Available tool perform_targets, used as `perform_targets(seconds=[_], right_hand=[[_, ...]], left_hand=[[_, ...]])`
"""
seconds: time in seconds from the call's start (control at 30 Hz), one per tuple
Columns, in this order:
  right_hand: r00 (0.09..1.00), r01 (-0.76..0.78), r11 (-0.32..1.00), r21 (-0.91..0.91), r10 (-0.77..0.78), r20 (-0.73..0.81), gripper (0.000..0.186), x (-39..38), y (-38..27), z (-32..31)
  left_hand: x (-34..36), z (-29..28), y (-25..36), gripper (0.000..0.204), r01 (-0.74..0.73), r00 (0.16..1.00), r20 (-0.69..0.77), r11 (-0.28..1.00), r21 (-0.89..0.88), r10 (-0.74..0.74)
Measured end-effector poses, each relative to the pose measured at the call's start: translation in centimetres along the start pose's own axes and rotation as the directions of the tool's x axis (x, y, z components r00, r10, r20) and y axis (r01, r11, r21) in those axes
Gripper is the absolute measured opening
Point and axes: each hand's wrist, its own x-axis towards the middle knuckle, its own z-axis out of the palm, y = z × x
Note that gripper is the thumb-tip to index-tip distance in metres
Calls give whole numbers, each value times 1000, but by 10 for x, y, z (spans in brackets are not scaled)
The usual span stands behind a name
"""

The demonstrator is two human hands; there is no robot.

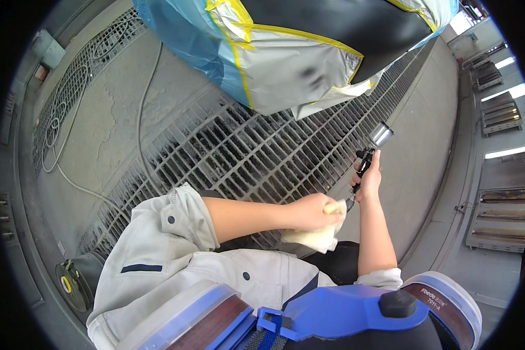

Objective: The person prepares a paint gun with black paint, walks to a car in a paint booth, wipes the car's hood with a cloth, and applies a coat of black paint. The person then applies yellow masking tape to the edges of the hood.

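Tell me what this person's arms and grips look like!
The left grip and right grip wear no gloves, and the left forearm and right forearm are bare. The left sleeve is light grey, ending near the elbow, with a dark snap and a navy strip. The right sleeve is light grey; only its end shows.

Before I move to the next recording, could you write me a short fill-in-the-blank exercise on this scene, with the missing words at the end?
1. The cream cloth is held in the person's ____ grip.
2. The spray gun in the right grip has a cup that is ____ in colour.
3. The tape along the lower edge of the black surface is ____ in colour.
4. The metal grating is set into the ____.

Missing words: left; silver; yellow; floor.
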Motion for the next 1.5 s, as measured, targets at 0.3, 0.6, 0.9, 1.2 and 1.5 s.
perform_targets(seconds=[0.3,0.6,0.9,1.2,1.5], right_hand=[[996,78,997,15,-79,49,64,-42,-25,10],[759,294,938,184,-346,552,70,-150,-138,109],[740,551,834,15,-497,453,66,-171,-151,170],[764,544,839,-1,-495,413,65,-171,-158,181],[747,445,895,41,-396,534,67,-172,-167,177]], left_hand=[[-8,4,-2,19,-515,845,489,573,638,216],[-2,1,-20,23,-530,806,592,465,709,15],[-14,-6,-6,25,-448,837,539,441,778,-101],[-25,-11,-3,25,-445,836,539,448,775,-101],[-23,-8,-8,31,-440,838,537,461,771,-98]])
